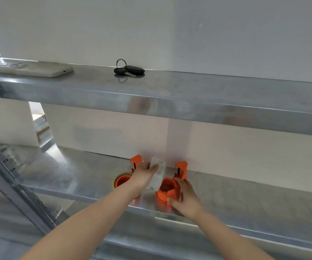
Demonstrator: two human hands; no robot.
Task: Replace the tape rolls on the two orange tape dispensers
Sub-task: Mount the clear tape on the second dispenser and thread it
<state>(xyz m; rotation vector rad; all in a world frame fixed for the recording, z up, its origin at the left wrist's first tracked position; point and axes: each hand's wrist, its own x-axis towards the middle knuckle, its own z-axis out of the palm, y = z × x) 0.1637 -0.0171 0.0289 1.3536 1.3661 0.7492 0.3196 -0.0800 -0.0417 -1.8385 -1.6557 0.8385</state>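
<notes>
Two orange tape dispensers stand on the lower metal shelf (pixel 245 199) near the wall. The left dispenser (pixel 122 180) carries a yellowish tape roll (pixel 118 175) around its hub. The right dispenser (pixel 167 190) has a bare hub. My left hand (pixel 144 175) holds a whitish tape roll (pixel 158 173) tilted on edge just above and left of the right dispenser. My right hand (pixel 184 197) grips the right dispenser's front side and base, steadying it.
The upper metal shelf (pixel 189 92) holds a white phone (pixel 33 69) at the left and a bunch of black keys (pixel 129 69) in the middle. A perforated shelf upright (pixel 16 184) runs down the left. A white wall sits close behind the dispensers.
</notes>
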